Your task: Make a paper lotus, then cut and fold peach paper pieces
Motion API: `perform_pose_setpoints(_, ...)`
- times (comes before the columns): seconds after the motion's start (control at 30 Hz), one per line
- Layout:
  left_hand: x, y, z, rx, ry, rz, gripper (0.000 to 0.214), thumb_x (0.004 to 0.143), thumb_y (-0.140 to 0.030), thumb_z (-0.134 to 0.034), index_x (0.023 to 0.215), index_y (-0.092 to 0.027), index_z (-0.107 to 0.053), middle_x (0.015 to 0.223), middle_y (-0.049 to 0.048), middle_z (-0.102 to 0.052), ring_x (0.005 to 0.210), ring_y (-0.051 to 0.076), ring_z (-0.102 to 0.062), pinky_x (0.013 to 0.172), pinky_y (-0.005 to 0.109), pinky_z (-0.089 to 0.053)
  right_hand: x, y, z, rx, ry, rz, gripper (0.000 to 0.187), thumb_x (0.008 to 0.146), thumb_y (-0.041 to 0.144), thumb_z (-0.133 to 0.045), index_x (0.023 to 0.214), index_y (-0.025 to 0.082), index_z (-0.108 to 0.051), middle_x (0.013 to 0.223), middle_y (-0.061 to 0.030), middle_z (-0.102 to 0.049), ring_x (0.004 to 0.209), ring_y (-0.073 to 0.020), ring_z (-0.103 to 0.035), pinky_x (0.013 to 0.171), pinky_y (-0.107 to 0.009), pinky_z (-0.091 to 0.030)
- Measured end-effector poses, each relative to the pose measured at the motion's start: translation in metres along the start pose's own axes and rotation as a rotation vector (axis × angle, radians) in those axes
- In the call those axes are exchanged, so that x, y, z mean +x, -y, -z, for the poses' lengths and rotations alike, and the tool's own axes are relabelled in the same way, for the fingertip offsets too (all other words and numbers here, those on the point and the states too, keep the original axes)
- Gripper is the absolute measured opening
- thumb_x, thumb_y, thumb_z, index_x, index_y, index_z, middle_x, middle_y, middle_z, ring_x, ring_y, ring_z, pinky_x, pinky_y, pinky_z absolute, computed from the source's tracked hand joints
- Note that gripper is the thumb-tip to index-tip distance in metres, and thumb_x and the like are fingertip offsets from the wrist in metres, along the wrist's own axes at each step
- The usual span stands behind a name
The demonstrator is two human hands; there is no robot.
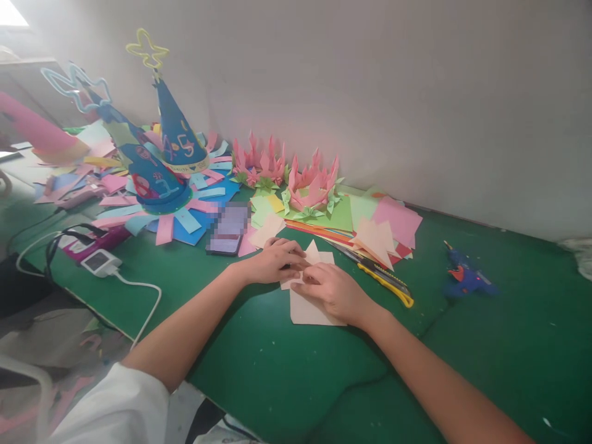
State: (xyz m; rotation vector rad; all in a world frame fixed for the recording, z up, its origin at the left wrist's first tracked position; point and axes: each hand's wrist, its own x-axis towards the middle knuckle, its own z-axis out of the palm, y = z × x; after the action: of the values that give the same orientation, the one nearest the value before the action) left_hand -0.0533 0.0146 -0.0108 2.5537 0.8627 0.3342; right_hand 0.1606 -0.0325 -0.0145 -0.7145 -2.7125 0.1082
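A pale peach sheet of folded paper (311, 309) lies on the green tabletop. A pointed flap of it shows beyond my fingers. My left hand (277, 261) comes in from the left with its fingers bent over the folded part. From the right, my right hand (337, 291) presses on the same paper, thumb and fingers close together. The fingertips of both hands meet near the fold, which they partly hide. Just right of the paper lies a yellow-handled utility knife (386, 283). More peach pieces (377, 239) rest beyond it.
A phone (228, 229) lies left of my hands. Behind stand pink folded-paper lotuses (314, 185) and blue cone hats (178, 132). A blue glue gun (469, 274) is at the right, its cord crossing the table. A white charger with cable (100, 263) sits near the left edge.
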Motion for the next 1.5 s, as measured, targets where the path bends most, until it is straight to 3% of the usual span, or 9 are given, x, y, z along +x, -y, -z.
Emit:
perform_pose_setpoints(0.3, 0.001, 0.003, -0.001, -0.01, 0.001, -0.011, 0.036, 0.088, -0.015, -0.04, 0.11, -0.034, -0.062, 0.113, 0.0012, -0.056, 0.106, 0.021, -0.044, 0.092, 0.04, -0.027, 0.001, 0.001, 0.0, -0.009, 0.038, -0.049, 0.037, 0.093, 0.014, -0.035, 0.121, 0.023, -0.058, 0.112, -0.009, -0.06, 0.095, -0.0206, -0.049, 0.079, -0.035, -0.041)
perform_pose_setpoints(0.5, 0.001, 0.003, -0.001, -0.018, 0.026, 0.016, 0.04, 0.092, -0.02, -0.034, 0.123, -0.037, -0.052, 0.106, 0.0016, -0.056, 0.1, 0.02, -0.042, 0.089, 0.038, -0.027, 0.0, 0.002, -0.003, 0.007, 0.007, -0.073, 0.037, 0.094, 0.016, -0.035, 0.121, 0.02, -0.059, 0.123, -0.0071, -0.059, 0.092, -0.0202, -0.048, 0.081, -0.036, -0.044)
perform_pose_setpoints(0.97, 0.0, 0.001, 0.003, -0.017, 0.055, 0.014, 0.042, 0.087, -0.017, -0.04, 0.123, -0.034, -0.05, 0.108, 0.0012, -0.054, 0.1, 0.02, -0.042, 0.092, 0.036, -0.026, 0.001, 0.007, -0.006, -0.011, -0.026, -0.1, 0.038, 0.093, 0.014, -0.035, 0.123, 0.015, -0.057, 0.125, -0.0061, -0.06, 0.076, -0.0186, -0.041, 0.074, -0.033, -0.043)
perform_pose_setpoints(1.5, -0.001, 0.003, 0.003, -0.028, 0.068, -0.008, 0.045, 0.085, -0.018, -0.04, 0.126, -0.034, -0.048, 0.112, 0.0013, -0.054, 0.1, 0.02, -0.042, 0.091, 0.036, -0.027, -0.001, 0.007, -0.012, -0.021, -0.053, -0.124, 0.038, 0.092, 0.015, -0.037, 0.124, 0.018, -0.058, 0.125, -0.0074, -0.059, 0.079, -0.0188, -0.046, 0.074, -0.035, -0.043)
